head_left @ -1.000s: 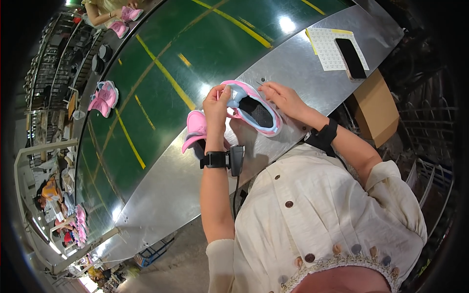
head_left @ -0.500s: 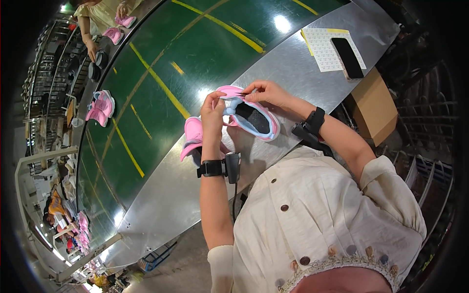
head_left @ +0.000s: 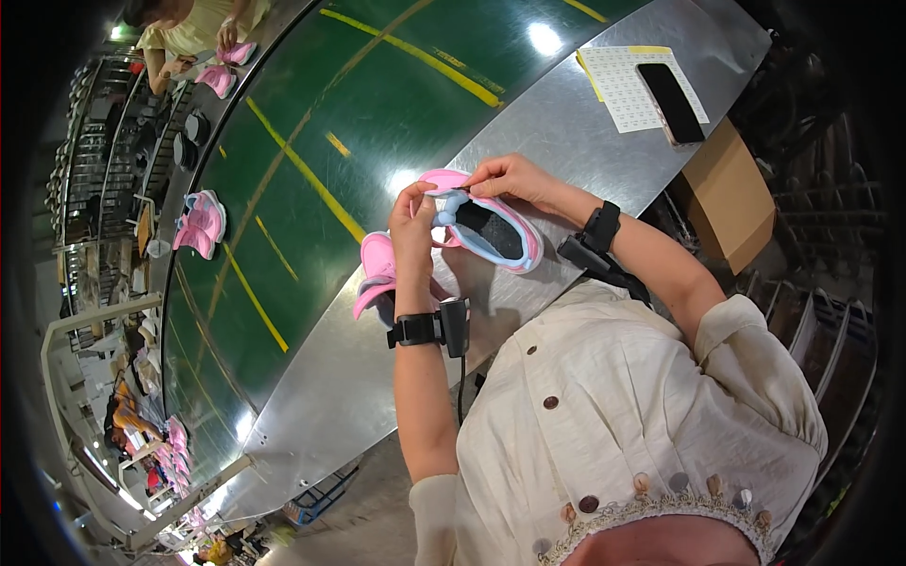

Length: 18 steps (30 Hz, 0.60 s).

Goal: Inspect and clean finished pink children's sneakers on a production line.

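A pink shoe with a light blue lining and a dark insole (head_left: 494,232) rests on the metal ledge, its opening facing up. My left hand (head_left: 412,222) pinches the shoe's front edge, at the pink flap near the light blue lining. On the flap's other side, the fingertips of my right hand (head_left: 514,179) are closed on the pink edge. Whether a small piece sits between those fingertips is too small to tell. Beside my left wrist lies a second pink shoe (head_left: 377,257), partly hidden behind my forearm.
A green belt (head_left: 377,113) with yellow lines runs beyond the metal ledge (head_left: 326,396). More pink shoes (head_left: 200,224) ride its far side, where a person (head_left: 203,33) handles others. A printed sheet (head_left: 613,94), a phone (head_left: 670,104) and a cardboard box (head_left: 727,198) are to the right.
My hands stay at the shoe's flap, the right fingertips shifting slightly. Across the belt, the other person's hand has drawn back from the dark round pieces. The whole view has tilted a little.
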Each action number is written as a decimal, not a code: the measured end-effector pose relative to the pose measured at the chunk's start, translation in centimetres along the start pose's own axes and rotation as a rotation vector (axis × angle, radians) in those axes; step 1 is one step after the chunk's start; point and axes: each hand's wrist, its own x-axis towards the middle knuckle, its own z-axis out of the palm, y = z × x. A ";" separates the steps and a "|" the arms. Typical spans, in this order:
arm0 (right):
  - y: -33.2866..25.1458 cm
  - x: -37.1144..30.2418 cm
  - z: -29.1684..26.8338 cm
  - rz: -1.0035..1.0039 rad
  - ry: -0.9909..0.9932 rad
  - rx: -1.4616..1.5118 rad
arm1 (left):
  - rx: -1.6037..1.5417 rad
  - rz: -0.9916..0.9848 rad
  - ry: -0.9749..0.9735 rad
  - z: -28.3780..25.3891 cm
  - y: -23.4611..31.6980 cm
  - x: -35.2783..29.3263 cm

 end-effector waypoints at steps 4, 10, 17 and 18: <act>0.3 0.0 -0.2 0.005 -0.021 0.076 | 0.007 -0.001 0.011 0.1 -0.2 0.1; 0.4 -0.6 -0.7 0.077 -0.015 0.109 | -0.022 -0.031 0.028 0.5 0.1 -0.4; -1.3 -2.1 -1.7 -0.070 0.057 -0.057 | -0.137 -0.007 0.060 1.3 0.8 -1.6; -1.6 -2.2 -1.8 -0.244 0.065 -0.185 | -0.120 0.014 0.041 1.4 0.8 -1.7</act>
